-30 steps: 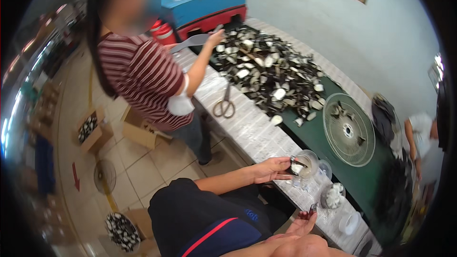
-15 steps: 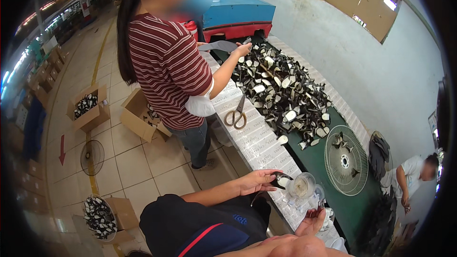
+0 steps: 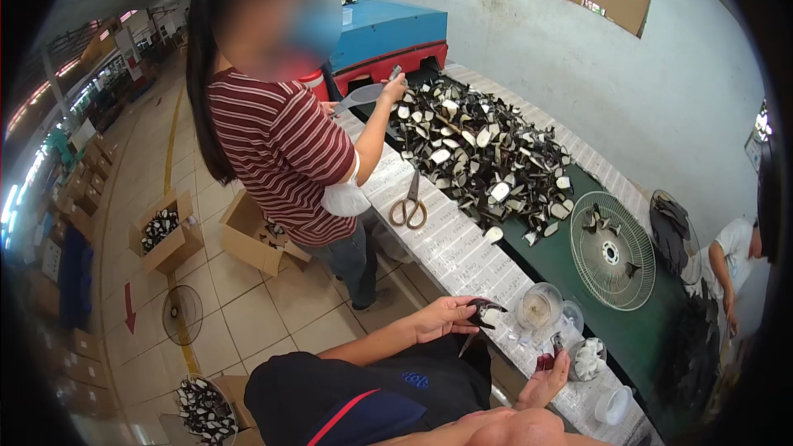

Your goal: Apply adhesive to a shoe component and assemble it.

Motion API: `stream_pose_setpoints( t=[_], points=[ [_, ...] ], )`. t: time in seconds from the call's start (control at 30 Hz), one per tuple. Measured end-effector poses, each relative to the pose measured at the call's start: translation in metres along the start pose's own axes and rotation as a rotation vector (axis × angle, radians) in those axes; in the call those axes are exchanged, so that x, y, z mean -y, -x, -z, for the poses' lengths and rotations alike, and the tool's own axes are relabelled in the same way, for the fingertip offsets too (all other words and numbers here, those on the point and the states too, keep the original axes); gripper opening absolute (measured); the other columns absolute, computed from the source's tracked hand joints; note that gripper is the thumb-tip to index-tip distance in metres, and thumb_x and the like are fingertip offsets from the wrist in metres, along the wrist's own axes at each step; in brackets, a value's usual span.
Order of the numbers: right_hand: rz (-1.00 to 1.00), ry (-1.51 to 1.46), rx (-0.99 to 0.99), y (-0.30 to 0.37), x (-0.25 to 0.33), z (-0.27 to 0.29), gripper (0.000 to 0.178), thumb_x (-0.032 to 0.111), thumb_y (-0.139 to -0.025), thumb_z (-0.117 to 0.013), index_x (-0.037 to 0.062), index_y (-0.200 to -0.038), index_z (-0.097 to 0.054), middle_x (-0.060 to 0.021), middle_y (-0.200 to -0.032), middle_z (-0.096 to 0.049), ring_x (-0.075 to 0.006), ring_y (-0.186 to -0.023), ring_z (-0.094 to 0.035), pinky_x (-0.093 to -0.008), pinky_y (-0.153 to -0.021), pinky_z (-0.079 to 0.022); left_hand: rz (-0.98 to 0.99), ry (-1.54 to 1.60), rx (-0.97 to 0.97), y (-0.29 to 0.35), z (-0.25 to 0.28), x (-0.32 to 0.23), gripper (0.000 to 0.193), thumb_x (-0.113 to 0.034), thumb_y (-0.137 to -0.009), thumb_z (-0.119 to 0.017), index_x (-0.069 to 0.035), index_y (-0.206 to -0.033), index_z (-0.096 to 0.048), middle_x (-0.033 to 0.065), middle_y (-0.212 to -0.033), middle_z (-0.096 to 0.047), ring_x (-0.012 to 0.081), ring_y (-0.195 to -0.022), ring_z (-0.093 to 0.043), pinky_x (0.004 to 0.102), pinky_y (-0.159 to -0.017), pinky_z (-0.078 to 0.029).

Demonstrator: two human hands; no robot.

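In my left hand [image 3: 442,320], a black piece with a white oval face [image 3: 486,314] is pinched between thumb and fingers; it looks like a shoe part. My right hand [image 3: 543,381] is palm up, with its fingers curled around a small dark red object [image 3: 545,362], whose kind I cannot make out. Just beyond the hands stands a clear round tub [image 3: 539,306] with a pale residue inside. Beside my right fingers is a clear container of white lumps [image 3: 588,358]. A translucent white cup [image 3: 613,405] sits nearer the front edge.
A heap of black-and-white pieces [image 3: 487,157] covers the green belt [image 3: 529,258]. Scissors [image 3: 408,208] lie on the paper-covered ledge. A round wire guard [image 3: 613,251] holds a few pieces. A co-worker in a striped shirt [image 3: 277,153] stands left; cardboard boxes [image 3: 252,235] are on the floor.
The view has shifted, bringing the container of white lumps and the cup further into sight. My left hand keeps the black-and-white piece. My right hand stays beside the tubs.
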State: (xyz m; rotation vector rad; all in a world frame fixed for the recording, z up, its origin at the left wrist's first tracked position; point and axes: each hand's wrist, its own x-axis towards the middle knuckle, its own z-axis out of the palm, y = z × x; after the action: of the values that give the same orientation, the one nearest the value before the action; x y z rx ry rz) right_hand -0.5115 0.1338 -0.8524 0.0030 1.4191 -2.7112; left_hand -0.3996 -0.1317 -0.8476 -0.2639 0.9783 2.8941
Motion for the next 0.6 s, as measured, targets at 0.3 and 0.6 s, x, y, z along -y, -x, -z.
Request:
stream_pose_setpoints(
  t=[0.3, 0.6],
  points=[
    [-0.036, 0.124, -0.064, 0.023, -0.003, -0.008, 0.017, 0.017, -0.097, -0.063, 0.0020, -0.106, -0.063, -0.0018, -0.091, -0.062, -0.0119, -0.075, -0.057, -0.0268, -0.072, -0.045, -0.013, 0.018, 0.024, 0.009, 0.006, 0.012, 0.048, -0.023, -0.100, -0.058, -0.010, -0.144, -0.043, 0.0036, -0.121, -0.064, 0.0142, -0.104, -0.066, 0.0333, -0.092, -0.056],
    [-0.054, 0.192, 0.023, 0.013, -0.009, -0.022, 0.017, 0.015, -0.097, -0.062, 0.0004, -0.106, -0.064, -0.0020, -0.089, -0.061, -0.0115, -0.076, -0.056, -0.0267, -0.071, -0.045, -0.094, 0.040, 0.001, 0.015, 0.007, 0.002, 0.054, -0.025, -0.097, -0.060, -0.004, -0.143, -0.040, 0.0103, -0.128, -0.060, 0.0230, -0.111, -0.065, 0.0353, -0.092, -0.057]
  ],
)
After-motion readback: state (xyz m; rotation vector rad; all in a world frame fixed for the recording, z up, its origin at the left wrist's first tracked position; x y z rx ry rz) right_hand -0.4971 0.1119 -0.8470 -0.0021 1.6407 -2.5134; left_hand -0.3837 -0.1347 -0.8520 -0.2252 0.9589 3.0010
